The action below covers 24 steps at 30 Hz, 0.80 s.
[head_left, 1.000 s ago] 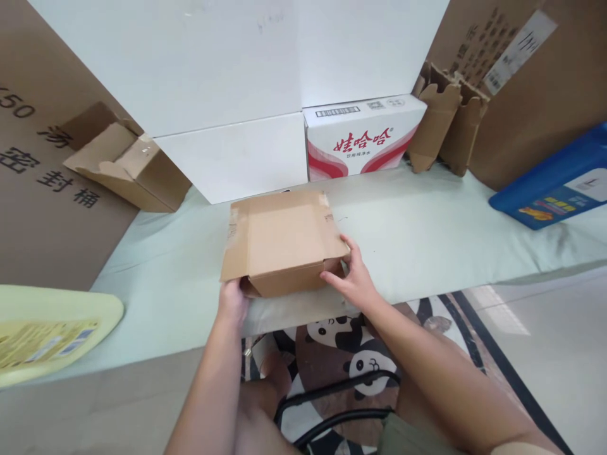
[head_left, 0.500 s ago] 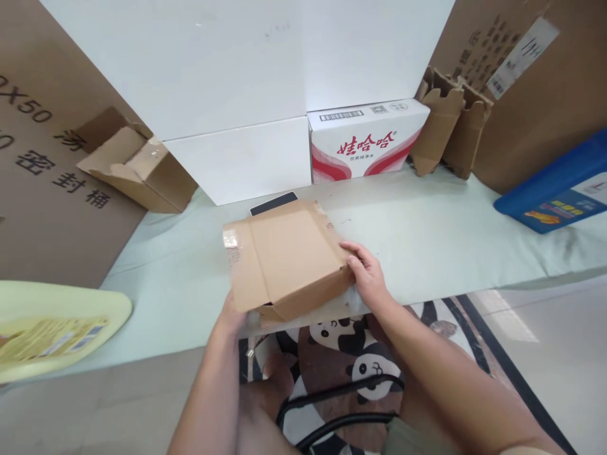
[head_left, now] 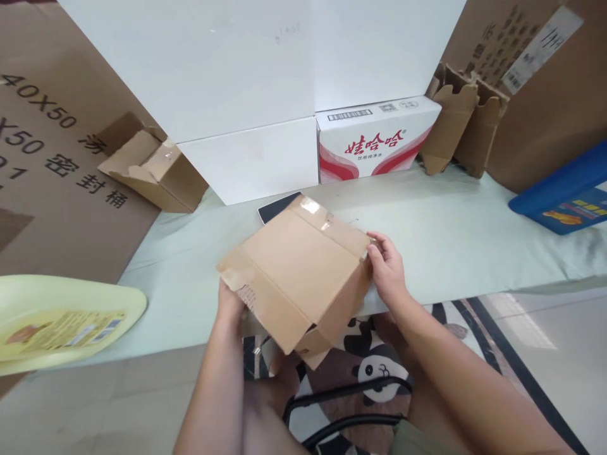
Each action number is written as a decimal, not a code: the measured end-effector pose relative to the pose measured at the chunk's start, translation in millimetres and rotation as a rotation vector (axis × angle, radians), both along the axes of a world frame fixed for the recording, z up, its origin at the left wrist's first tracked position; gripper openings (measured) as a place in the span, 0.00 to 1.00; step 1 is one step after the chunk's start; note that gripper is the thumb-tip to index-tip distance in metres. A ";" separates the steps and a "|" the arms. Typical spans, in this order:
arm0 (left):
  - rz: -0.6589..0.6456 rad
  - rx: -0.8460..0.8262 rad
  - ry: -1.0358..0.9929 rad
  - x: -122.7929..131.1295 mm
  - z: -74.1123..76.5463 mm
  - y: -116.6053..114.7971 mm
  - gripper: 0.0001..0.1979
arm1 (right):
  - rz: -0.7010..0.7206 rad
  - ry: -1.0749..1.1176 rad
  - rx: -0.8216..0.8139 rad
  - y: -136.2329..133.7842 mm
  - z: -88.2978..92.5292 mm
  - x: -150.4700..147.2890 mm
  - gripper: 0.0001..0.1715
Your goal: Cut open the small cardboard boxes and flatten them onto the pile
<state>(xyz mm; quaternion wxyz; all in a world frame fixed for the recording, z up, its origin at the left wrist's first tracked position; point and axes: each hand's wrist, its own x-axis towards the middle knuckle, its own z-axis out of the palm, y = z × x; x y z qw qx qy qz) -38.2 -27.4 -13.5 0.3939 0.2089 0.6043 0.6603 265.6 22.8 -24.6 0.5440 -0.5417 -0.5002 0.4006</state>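
A brown cardboard box (head_left: 303, 259) with taped flaps is held between my two hands over the front edge of the cloth-covered table. It sits at an angle, one corner toward me. My left hand (head_left: 230, 303) grips the left flap from below; most of its fingers are hidden under the cardboard. With thumb on top and fingers bent round the edge, my right hand (head_left: 386, 265) is closed on the box's right corner. Just behind the box lies a flat dark panel with a pale rim (head_left: 279, 207), partly covered by it.
White boxes (head_left: 249, 164) and a red-and-white carton (head_left: 374, 142) stand at the back. Open cardboard boxes (head_left: 164, 170) flank them. A yellow-green container (head_left: 71, 322) is at left, a blue one (head_left: 564, 189) at right. Pale green cloth (head_left: 455, 240) covers the table.
The box has turned clockwise and tilted, its near corner now lower and closer to me. Both hands have kept hold of it. The camera view has shifted slightly left.
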 end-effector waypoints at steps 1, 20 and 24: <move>0.018 0.000 -0.047 -1.0 2.6 2.3 0.10 | -0.008 -0.015 -0.014 1.2 -0.3 0.0 0.24; 0.020 0.083 -0.429 2.5 23.9 10.1 0.07 | 0.400 0.387 -0.367 -18.4 15.8 9.5 0.33; -0.071 0.022 -0.489 1.7 32.1 9.2 0.06 | 0.041 0.253 -0.168 -24.6 43.9 47.7 0.31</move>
